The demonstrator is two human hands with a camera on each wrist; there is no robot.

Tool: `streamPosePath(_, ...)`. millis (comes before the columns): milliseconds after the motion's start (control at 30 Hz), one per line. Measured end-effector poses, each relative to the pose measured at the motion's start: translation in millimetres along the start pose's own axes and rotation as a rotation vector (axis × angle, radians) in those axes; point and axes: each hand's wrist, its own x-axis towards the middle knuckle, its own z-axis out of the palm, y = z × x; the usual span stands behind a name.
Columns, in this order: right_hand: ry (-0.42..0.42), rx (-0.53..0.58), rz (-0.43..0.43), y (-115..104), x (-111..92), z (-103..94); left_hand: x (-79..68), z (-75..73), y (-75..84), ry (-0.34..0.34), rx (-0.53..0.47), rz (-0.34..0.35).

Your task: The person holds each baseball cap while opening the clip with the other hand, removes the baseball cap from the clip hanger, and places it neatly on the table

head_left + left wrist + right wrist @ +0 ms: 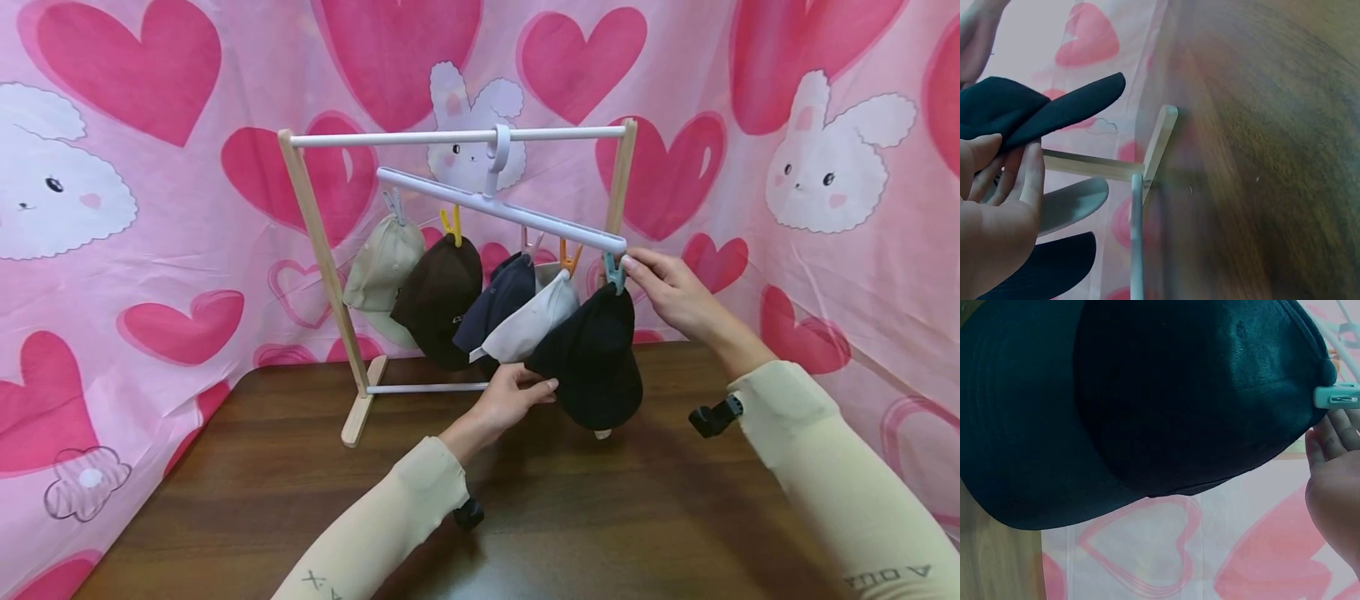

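A black cap [592, 358] hangs from a teal clothespin [615, 273] at the right end of a white hanger [502, 208]. My left hand [504, 400] pinches the cap's lower left edge; the left wrist view shows the thumb [984, 150] over the fabric and fingers beneath. Up at the clothespin, my right hand [671, 292] pinches it by the hanger's end; some fingers are hidden behind it. In the right wrist view the clothespin [1338, 398] bites the cap's crown [1197, 394]. The hanger tilts down to the right.
Further left on the hanger hang a beige cap [386, 262], a brown cap [442, 296], a navy cap [498, 300] and a white cap [532, 321], each by a clothespin. A wooden rack [318, 250] with a white top rod [390, 139] stands on the brown table [247, 500].
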Motion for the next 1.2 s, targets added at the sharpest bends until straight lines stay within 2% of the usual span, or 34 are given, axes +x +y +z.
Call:
streamPosePath(233, -0.054, 0.071, 0.021, 1.3, 0.0, -2.8, -1.4, -2.2, 2.0, -0.028, -0.037, -0.010)
streamPosePath(500, -0.127, 0.145, -0.015, 6.8, 2.0, -6.7, -2.6, -2.8, 3.6, -0.037, -0.037, -0.001)
streamPosePath(633, -0.122, 0.174, -0.031, 7.5, 2.5, -5.9, -2.9, -2.7, 4.6, -0.031, -0.033, 0.003)
streamPosePath(933, -0.051, 0.266, -0.020, 6.3, 2.9, -1.5, -3.8, -3.5, 6.6, -0.023, -0.018, -0.003)
streamPosePath(1200, -0.067, 0.413, -0.055, 8.6, 5.8, -1.4, -4.4, -2.1, 8.2, -0.017, -0.021, 0.000)
